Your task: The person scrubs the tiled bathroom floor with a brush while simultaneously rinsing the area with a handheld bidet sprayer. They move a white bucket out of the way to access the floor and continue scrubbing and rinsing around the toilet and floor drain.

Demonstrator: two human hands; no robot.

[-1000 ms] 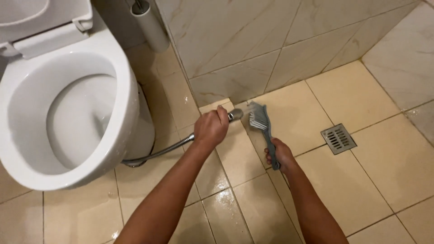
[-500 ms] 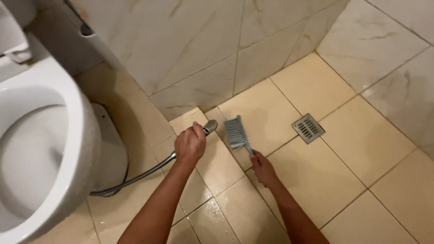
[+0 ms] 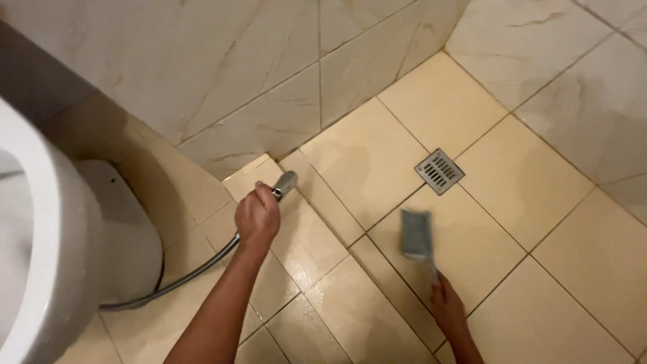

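My left hand [image 3: 257, 218] grips a chrome hand sprayer [image 3: 285, 183] whose nozzle points toward the low step edge by the wall. Its metal hose [image 3: 176, 282] trails back along the floor toward the toilet base. My right hand [image 3: 447, 309] holds the handle of a grey scrubbing brush [image 3: 416, 235]. The brush head lies bristles down on the beige floor tile, just below the drain.
A white toilet [image 3: 47, 256] fills the left edge. A square metal floor drain [image 3: 439, 171] sits in the lower shower floor. Marbled wall tiles [image 3: 269, 81] close off the top and right. A raised tile step [image 3: 296, 236], wet and shiny, runs diagonally between my hands.
The view has swung right, pushing the toilet to the edge. The brush has moved away from the sprayer, down onto the lower floor tile near the drain. My left hand keeps the sprayer.
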